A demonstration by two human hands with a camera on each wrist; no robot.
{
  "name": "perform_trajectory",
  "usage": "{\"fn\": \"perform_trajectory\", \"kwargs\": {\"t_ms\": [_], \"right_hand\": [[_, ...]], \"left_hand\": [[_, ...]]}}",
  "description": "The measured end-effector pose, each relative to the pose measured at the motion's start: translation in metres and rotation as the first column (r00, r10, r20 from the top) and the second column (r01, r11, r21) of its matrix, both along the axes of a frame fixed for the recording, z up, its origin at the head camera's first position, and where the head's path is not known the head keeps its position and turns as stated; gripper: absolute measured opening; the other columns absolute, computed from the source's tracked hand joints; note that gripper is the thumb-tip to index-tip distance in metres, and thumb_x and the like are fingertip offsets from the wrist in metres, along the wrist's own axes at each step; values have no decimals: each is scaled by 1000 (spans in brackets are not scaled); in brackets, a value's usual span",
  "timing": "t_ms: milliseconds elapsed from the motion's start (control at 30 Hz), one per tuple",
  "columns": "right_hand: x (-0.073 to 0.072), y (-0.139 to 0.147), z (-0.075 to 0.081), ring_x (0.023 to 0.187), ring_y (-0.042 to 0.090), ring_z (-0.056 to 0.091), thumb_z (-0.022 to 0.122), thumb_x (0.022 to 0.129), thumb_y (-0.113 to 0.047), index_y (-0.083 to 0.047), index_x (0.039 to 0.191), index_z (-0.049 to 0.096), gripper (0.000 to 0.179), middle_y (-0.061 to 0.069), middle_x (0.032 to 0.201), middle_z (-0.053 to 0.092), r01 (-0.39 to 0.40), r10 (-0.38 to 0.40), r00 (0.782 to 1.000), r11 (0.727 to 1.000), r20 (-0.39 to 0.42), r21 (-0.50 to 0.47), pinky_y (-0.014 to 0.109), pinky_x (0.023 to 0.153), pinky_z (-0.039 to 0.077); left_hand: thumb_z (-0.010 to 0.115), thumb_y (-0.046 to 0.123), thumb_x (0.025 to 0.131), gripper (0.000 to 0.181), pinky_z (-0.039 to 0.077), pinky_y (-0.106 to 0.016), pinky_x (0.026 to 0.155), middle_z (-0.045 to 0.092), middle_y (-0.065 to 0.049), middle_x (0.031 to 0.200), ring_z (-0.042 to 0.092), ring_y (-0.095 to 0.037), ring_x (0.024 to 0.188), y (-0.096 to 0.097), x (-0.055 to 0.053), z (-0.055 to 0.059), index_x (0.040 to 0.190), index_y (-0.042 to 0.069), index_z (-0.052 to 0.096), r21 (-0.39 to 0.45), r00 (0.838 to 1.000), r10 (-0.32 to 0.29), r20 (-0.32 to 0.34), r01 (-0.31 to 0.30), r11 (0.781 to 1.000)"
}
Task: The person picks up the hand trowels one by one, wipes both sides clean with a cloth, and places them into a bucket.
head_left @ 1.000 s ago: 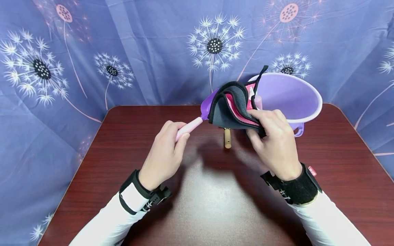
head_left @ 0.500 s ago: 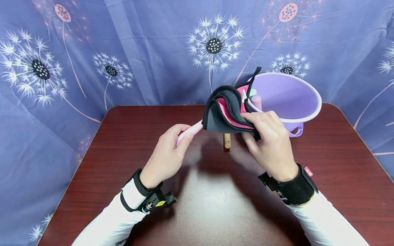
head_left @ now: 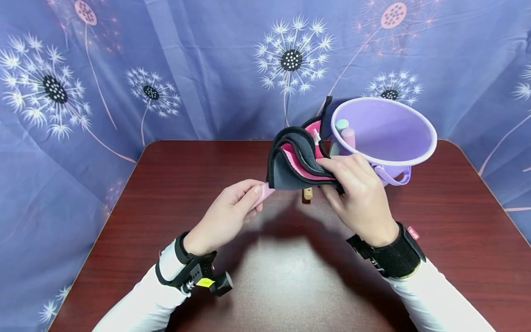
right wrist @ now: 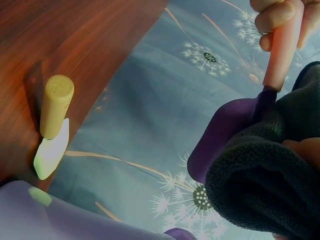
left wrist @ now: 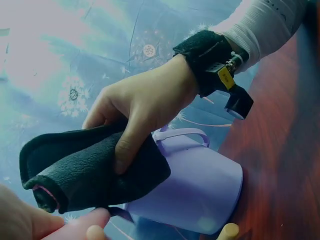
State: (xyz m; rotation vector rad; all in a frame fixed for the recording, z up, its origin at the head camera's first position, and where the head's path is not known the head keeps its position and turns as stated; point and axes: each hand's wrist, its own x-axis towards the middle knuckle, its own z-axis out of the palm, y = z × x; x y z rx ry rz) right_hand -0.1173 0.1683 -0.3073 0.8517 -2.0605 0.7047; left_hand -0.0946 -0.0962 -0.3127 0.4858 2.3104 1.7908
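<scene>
In the head view my left hand grips the pink handle of a tool with a broad purple blade, which looks like a small shovel. Its blade is hidden there behind a folded cloth. That cloth is dark grey and pink, with black edging and a hanging loop. My right hand pinches it, thumb below and fingers on top. Seen from the right wrist, the cloth overlaps one side of the blade; whether they touch along its whole length I cannot tell.
A lilac bucket stands at the back right, with a mint handle end and a pink handle end inside. Behind the cloth, a wooden-handled tool with a pale leaf-shaped blade lies on the brown table. A dandelion-print curtain hangs behind.
The cloth and my right hand have shifted left and downward. My left hand has moved slightly right and down, turning at the wrist. The purple blade has gone out of sight behind the cloth.
</scene>
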Motion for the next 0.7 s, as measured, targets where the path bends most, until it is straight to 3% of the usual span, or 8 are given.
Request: {"fn": "perform_trajectory", "kwargs": {"t_ms": [200,367,700], "right_hand": [[-1,2,0,95,33,56,64,85,-3,0,118,68,33,13,106,67,31,-31,999,1000,7,2,45,95,41],[-1,8,1,92,32,56,63,87,-7,-3,119,68,33,10,109,68,84,-83,996,996,41,-21,43,84,41],[-2,17,5,94,31,58,62,87,-9,-4,123,67,36,12,108,68,181,-175,980,981,90,-66,43,83,41]], "left_hand": [[44,32,107,28,34,-24,55,51,-9,76,44,-17,63,-6,2,0,98,12,61,-60,996,-90,16,91,994],[43,34,108,29,31,-24,53,51,-9,78,41,-17,63,-8,4,0,103,13,63,-40,984,-160,74,164,986],[42,35,108,31,28,-24,51,49,-11,78,38,-18,61,-13,6,7,99,12,61,-11,967,-228,114,230,973]]}}
